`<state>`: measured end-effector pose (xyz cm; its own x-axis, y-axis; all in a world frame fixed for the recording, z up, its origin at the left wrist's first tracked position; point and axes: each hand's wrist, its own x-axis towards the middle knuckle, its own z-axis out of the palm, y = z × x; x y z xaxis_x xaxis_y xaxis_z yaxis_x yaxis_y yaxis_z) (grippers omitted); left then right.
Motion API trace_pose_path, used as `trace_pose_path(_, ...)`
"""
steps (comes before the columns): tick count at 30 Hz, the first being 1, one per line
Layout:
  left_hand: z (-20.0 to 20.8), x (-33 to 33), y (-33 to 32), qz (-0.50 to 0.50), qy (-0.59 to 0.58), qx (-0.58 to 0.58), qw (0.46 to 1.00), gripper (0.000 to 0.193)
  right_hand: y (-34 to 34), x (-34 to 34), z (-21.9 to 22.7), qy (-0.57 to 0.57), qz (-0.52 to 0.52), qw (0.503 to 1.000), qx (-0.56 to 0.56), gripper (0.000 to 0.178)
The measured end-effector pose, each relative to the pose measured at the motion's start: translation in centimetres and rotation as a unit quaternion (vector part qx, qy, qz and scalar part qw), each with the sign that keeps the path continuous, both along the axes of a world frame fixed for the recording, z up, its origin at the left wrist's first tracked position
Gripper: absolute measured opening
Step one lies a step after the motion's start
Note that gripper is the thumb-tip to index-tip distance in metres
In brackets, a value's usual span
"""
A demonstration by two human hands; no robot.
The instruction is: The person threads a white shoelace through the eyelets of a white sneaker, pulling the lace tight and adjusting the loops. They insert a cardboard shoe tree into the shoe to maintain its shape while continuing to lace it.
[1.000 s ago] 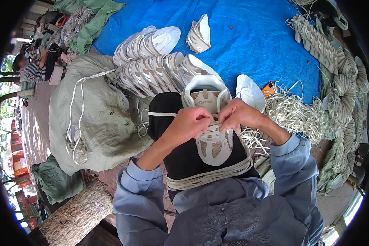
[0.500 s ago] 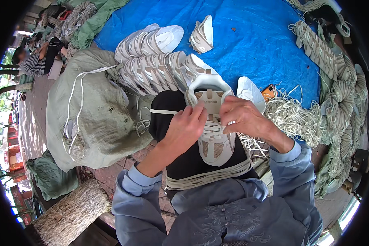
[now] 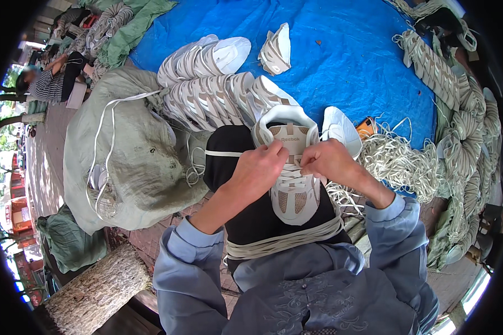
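A white and beige sneaker upper [image 3: 294, 209] lies over the black cloth on my lap, its toe toward me. White shoelace [image 3: 289, 177] criss-crosses its lower eyelets, below the beige tongue [image 3: 289, 135]. My left hand [image 3: 261, 168] is closed in a pinch at the left eyelet edge; its fingertips hide what is between them. On the opposite edge, my right hand [image 3: 331, 162] pinches the shoelace, a bit of which hangs below its fingers. A bundle of pale laces [image 3: 285, 241] runs across my lap.
Nested rows of sneaker uppers [image 3: 207, 100] lie ahead on a blue tarp [image 3: 352, 61], with one loose upper [image 3: 275, 49]. A laces heap [image 3: 399, 162] lies right, near bundled uppers [image 3: 466, 139]. Left are a greyish sack [image 3: 134, 151], a log [image 3: 98, 287] and another person [image 3: 47, 84].
My right hand has turned and shifted slightly upward, its fingers now closer to the eyelets. My left hand has slid a little to the right over the tongue's edge.
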<state>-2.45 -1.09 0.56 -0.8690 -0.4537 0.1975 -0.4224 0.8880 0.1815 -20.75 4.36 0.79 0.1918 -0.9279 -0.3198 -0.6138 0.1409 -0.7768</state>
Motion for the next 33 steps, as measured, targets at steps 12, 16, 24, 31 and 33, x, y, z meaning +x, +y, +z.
trace_pose_path(12, 0.2, -0.5, -0.3, 0.032, -0.023, 0.052, 0.998, 0.01, -0.7, -1.7, -2.7, -0.487, -0.181, 0.805, 0.286, 0.012)
trace_pose_path(16, -0.1, -0.8, -0.5, 0.025, 0.009, 0.129, 0.991, 0.007, -0.2, -1.6, -3.2, -0.511, -0.196, 0.787, 0.285, 0.01)
trace_pose_path(24, 0.8, 1.6, -0.8, 0.068, 0.058, 0.271, 0.959, 0.003, -1.1, -1.1, -3.1, -0.295, -0.165, 0.927, 0.163, 0.012)
trace_pose_path(31, 1.8, 2.7, -1.5, 0.124, 0.095, 0.451, 0.879, 0.004, -2.1, 0.3, -2.1, 0.011, -0.099, 0.995, 0.027, 0.018)
trace_pose_path(33, 2.2, 3.2, -2.0, 0.14, 0.084, 0.465, 0.87, 0.003, -2.1, 0.6, -1.9, 0.005, -0.092, 0.996, 0.011, 0.015)
